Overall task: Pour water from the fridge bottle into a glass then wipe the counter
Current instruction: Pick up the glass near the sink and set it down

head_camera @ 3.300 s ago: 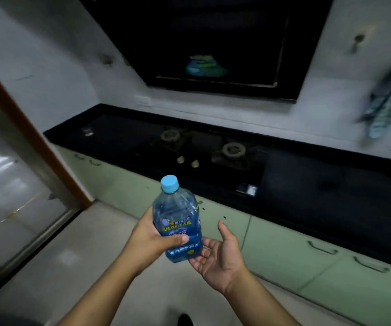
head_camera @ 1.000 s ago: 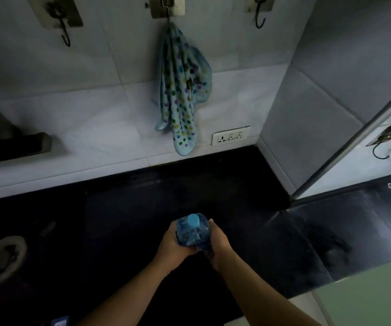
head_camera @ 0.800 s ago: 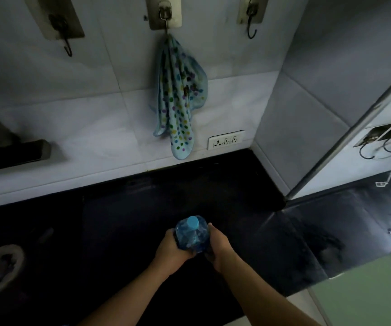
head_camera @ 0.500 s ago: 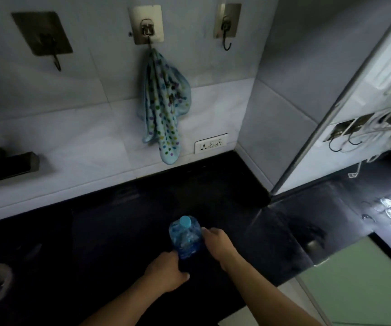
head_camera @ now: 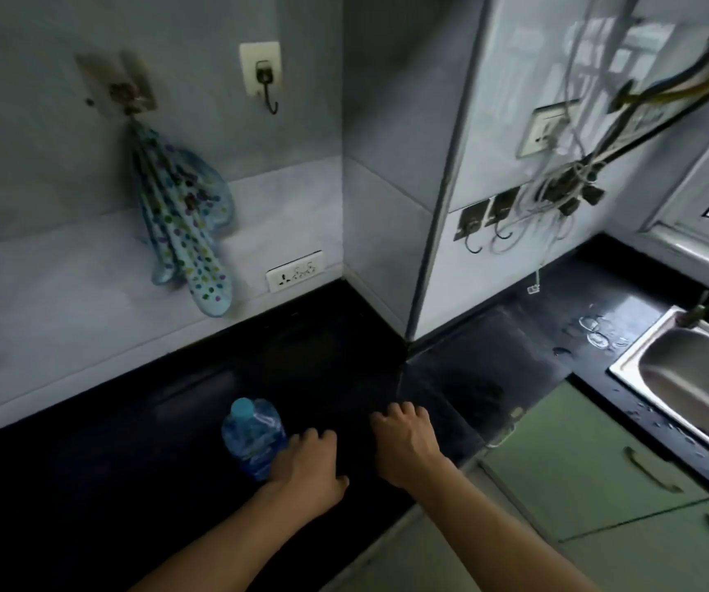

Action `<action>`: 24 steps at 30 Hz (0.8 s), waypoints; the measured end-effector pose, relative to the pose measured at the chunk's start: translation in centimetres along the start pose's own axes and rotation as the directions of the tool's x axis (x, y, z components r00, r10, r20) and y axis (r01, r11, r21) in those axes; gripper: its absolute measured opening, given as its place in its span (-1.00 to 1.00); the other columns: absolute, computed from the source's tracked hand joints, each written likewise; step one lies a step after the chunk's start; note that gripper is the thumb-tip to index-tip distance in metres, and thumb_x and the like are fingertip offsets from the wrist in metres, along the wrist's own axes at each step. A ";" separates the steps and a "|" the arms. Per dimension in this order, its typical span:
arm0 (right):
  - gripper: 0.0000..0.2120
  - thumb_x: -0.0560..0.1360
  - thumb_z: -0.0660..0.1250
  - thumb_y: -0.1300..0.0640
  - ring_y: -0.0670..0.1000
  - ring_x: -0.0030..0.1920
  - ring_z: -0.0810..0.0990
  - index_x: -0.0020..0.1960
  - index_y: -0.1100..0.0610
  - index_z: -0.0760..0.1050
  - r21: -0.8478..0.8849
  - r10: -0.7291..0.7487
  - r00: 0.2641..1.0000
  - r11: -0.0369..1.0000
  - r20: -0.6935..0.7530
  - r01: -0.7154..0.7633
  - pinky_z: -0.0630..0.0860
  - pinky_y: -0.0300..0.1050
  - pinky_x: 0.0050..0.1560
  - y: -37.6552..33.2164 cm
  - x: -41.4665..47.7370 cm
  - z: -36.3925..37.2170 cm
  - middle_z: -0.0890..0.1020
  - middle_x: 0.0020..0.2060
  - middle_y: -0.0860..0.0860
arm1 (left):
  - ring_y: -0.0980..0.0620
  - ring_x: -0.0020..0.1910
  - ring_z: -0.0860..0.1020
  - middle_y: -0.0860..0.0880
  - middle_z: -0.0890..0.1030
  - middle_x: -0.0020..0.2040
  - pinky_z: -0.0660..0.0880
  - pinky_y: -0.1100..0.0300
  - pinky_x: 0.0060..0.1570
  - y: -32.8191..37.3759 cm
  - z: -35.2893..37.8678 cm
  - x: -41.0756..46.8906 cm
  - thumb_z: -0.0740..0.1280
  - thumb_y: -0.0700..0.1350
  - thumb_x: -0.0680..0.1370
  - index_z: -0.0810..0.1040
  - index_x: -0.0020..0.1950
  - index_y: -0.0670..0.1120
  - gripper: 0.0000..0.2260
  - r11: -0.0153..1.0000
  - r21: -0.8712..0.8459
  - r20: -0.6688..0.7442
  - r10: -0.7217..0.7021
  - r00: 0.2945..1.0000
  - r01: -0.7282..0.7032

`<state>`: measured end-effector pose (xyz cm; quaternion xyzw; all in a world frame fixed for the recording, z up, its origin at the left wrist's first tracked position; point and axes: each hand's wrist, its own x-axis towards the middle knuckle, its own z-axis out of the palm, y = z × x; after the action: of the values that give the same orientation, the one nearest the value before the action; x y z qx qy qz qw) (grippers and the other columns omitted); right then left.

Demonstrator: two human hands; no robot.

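The blue-capped water bottle [head_camera: 252, 437] stands upright on the black counter [head_camera: 122, 446], with neither hand around it. My left hand [head_camera: 307, 467] hovers just right of the bottle's base, knuckles up and fingers loosely curled, holding nothing. My right hand [head_camera: 404, 442] is further right, apart from the bottle, and also hangs loosely curled and empty. Two clear glasses [head_camera: 598, 331] stand on the wet counter by the sink. A dotted blue cloth [head_camera: 186, 232] hangs from a wall hook above the counter.
A steel sink [head_camera: 685, 378] is set into the counter at the right, under a window. A wall corner [head_camera: 412, 326] juts out between the two counter sections. Wires and hooks [head_camera: 557, 194] hang on the right wall. Green cabinet drawers [head_camera: 600, 476] run below.
Both hands have let go of the bottle, which now stands on the counter. The left hand moved to its right side, the right hand drew away rightward. The view swung toward the sink.
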<state>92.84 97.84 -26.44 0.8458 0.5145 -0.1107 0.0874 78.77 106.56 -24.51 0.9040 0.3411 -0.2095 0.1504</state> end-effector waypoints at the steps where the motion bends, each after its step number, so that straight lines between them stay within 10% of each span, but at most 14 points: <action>1: -0.60 0.46 0.35 0.00 0.19 0.23 0.43 0.26 0.05 0.45 0.018 0.015 1.000 1.000 -0.003 -0.015 0.34 0.10 0.27 1.6 -0.5 0.1 0.50 0.19 0.11 | -0.17 0.35 0.43 -0.12 0.45 0.35 0.47 -0.08 0.26 1.4 -0.3 0.4 0.34 0.19 0.55 0.38 0.38 -0.04 -0.50 1.000 0.008 -0.008 0.006 1.000 -0.006; 24: -0.75 0.45 0.32 0.10 0.19 0.18 0.44 0.13 0.09 0.50 0.229 0.374 0.927 0.905 -0.028 -0.358 0.37 0.07 0.15 39.1 -8.0 1.4 0.52 0.10 0.10 | -0.13 0.31 0.45 -0.08 0.46 0.34 0.45 -0.05 0.25 34.8 -3.3 14.0 0.33 0.25 0.54 0.39 0.39 0.00 -0.48 0.978 0.126 -0.066 0.173 0.983 -0.164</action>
<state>123.93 72.91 -24.25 0.9350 0.3341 -0.1185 -0.0056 112.84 90.48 -23.89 0.9444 0.2555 -0.1814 0.1000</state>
